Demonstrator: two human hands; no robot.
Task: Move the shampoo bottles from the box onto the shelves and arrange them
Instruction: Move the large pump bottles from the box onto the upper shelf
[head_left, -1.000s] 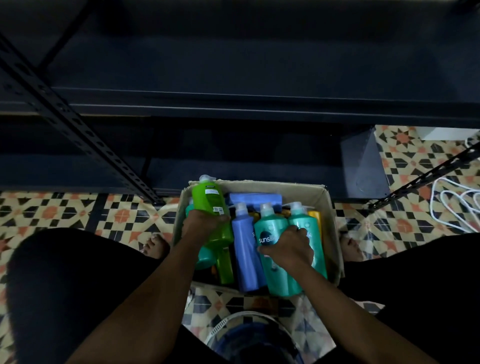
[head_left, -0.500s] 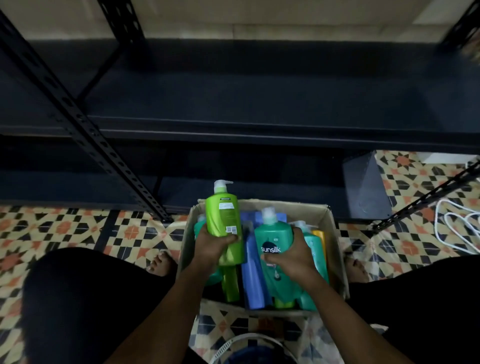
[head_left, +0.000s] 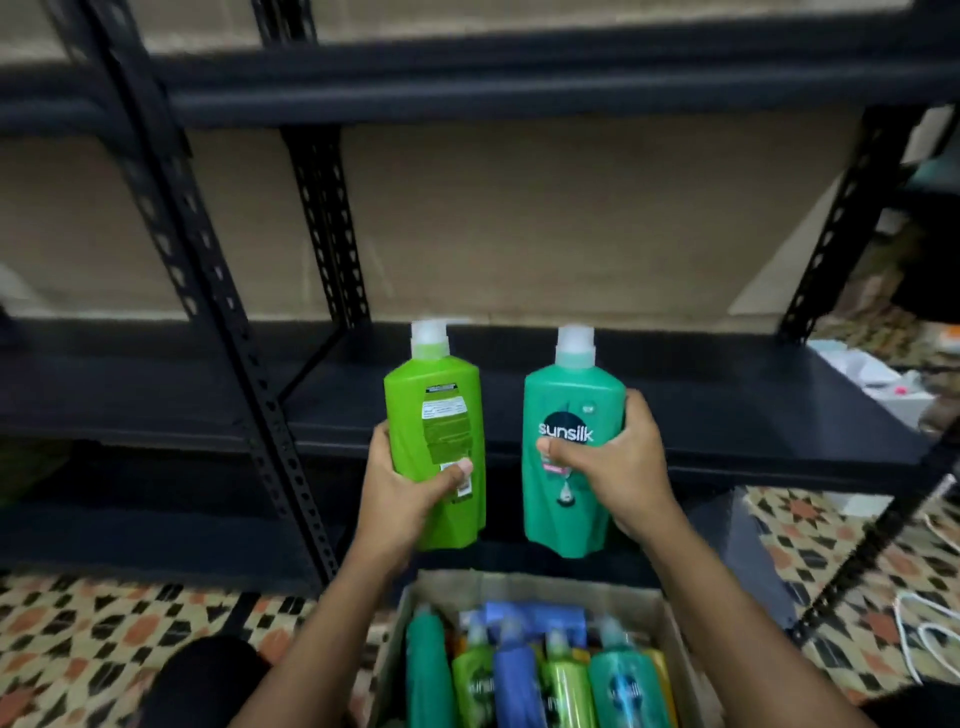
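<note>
Two bottles up, one in each grip, in front of the dark shelf.

My left hand (head_left: 400, 488) curls round the lime-green bottle (head_left: 435, 447), thumb across its back label, holding it upright with the white cap at 12 o'clock. My right hand (head_left: 613, 457) wraps the teal Sunsilk bottle (head_left: 569, 467) the same way, thumb over the logo, fingers round its right side; the two bottles stand side by side, a gap between them, both off the shelf (head_left: 727, 405) board. Both forearms reach up from 6 o'clock. Below them, at 6 o'clock, the cardboard box (head_left: 670, 634) sits on the patterned tile floor (head_left: 104, 623) with more green, blue and teal bottles lying packed inside. Perforated black uprights (head_left: 228, 312) frame the shelving against a beige wall (head_left: 519, 218).
</note>
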